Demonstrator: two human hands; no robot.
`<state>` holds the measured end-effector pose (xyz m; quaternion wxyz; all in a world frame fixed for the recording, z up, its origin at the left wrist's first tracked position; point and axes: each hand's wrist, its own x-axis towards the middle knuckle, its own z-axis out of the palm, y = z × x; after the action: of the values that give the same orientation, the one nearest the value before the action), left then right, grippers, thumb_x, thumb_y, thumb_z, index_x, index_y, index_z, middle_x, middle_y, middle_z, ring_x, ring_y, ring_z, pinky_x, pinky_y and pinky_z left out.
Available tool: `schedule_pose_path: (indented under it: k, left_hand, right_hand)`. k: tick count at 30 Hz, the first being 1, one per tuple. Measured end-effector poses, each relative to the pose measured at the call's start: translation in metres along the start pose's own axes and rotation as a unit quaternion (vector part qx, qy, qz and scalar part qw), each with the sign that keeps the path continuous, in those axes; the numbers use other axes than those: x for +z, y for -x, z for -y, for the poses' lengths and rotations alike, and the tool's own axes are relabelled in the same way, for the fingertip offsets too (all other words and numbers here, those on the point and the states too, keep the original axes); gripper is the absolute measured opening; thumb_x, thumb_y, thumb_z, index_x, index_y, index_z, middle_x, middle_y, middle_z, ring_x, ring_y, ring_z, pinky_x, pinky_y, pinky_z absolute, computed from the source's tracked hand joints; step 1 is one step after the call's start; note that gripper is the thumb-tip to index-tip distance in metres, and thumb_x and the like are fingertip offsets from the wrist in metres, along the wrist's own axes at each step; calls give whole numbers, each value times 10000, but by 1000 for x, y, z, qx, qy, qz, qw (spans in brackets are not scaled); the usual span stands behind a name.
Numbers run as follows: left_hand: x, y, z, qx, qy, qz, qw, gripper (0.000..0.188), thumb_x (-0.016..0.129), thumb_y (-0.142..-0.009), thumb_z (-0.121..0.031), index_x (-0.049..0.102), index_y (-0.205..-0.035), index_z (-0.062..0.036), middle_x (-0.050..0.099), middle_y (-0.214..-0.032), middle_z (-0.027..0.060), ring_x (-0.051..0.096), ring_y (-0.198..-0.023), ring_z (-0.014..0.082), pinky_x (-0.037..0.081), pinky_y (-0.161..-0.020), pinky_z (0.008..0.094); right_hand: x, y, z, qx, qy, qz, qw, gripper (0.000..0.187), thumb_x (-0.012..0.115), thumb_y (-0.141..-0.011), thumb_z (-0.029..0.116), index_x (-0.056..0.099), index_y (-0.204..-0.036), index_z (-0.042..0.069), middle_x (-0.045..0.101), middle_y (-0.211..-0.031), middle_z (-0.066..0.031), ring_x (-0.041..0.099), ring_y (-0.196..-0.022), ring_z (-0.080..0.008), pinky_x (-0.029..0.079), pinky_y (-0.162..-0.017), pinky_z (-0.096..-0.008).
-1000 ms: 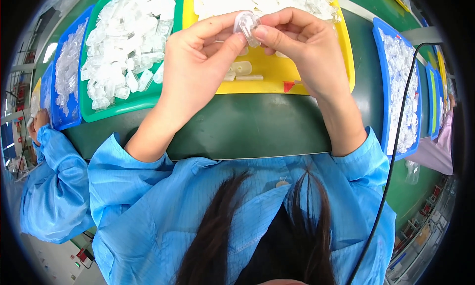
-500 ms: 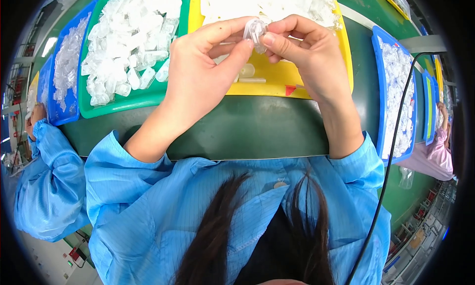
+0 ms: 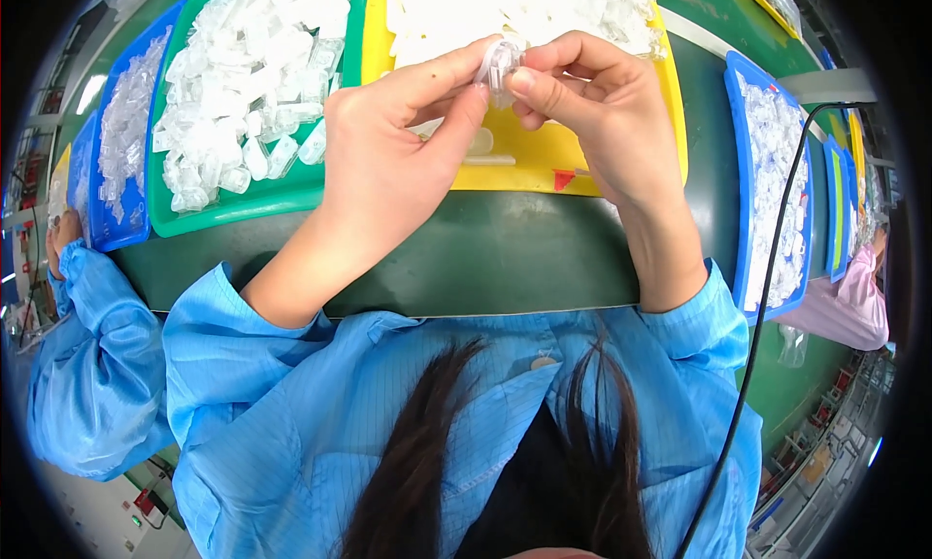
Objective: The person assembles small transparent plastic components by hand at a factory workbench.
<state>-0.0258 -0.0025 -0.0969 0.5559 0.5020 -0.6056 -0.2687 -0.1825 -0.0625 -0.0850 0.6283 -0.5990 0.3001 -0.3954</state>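
Observation:
Between my hands, over the yellow tray [image 3: 544, 178], is a small clear plastic part [image 3: 499, 67]. My left hand [image 3: 393, 136] pinches it between thumb and index finger from the left. From the right, the thumb and fingertips of my right hand [image 3: 602, 102] grip its other side. The fingertips cover some of its outline. Whitish pieces fill the far part of the yellow tray, washed out by glare. A pale rod-shaped piece [image 3: 488, 160] lies below my hands near the tray's front, beside a small red tag [image 3: 563, 179].
Left stands a green tray [image 3: 233, 214] heaped with clear plastic parts, then a blue tray [image 3: 124, 237] of similar pieces. Another blue tray [image 3: 746, 170] sits right, with a black cable [image 3: 774, 268] hanging before it. Co-workers' sleeves show left [image 3: 107, 355] and right [image 3: 845, 306].
The clear part has turned slightly between my fingers. Both hands stay nearly in place, and the whole view has shifted a little, with the trays appearing slightly further left.

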Motion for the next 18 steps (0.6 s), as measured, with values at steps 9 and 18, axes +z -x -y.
schedule_pose_path:
  k: [9, 18]
  left_hand:
    - [-4, -4, -3, -15, 97, 12, 995, 288, 518, -806, 65, 575, -1081, 1, 636, -987, 114, 617, -935, 185, 505, -816, 277]
    - [-5, -4, 2, -16, 107, 19, 994, 290, 519, -811, 74, 576, -1087, 5, 630, -989, 97, 614, -925, 169, 509, -798, 262]
  right_hand:
    - [15, 7, 2, -97, 111, -64, 987, 101, 660, -764, 14, 612, -846, -20, 644, -793, -81, 636, -749, -118, 510, -665, -211]
    - [9, 6, 5, -20, 9, -35, 999, 133, 645, -781, 22, 614, -894, -40, 653, -810, -83, 634, -750, -120, 510, -675, -209]
